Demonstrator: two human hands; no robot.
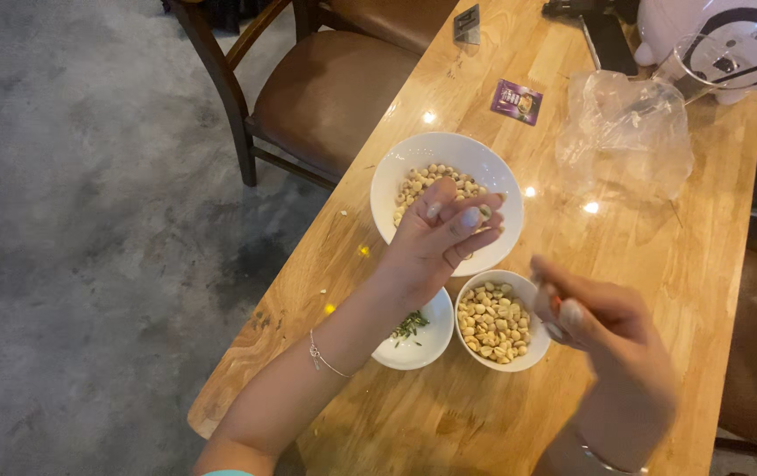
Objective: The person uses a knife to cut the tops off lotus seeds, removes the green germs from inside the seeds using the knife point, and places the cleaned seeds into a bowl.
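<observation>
Head view: left hand (pixel 438 238) pinching seed (pixel 485 211).

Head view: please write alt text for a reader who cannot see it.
Over a wooden table, a person's left hand pinches a pale seed above a large white bowl of seeds, while the right hand hovers blurred beside a smaller full bowl. A third small bowl holds green bits.

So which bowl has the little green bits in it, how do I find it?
Start at the long wooden table and find the big white bowl of pale seeds in the middle. Just below it sit two smaller white bowls side by side. Yours is the small left bowl, partly under the left hand: it holds only a few green slivers, not seeds.
</observation>
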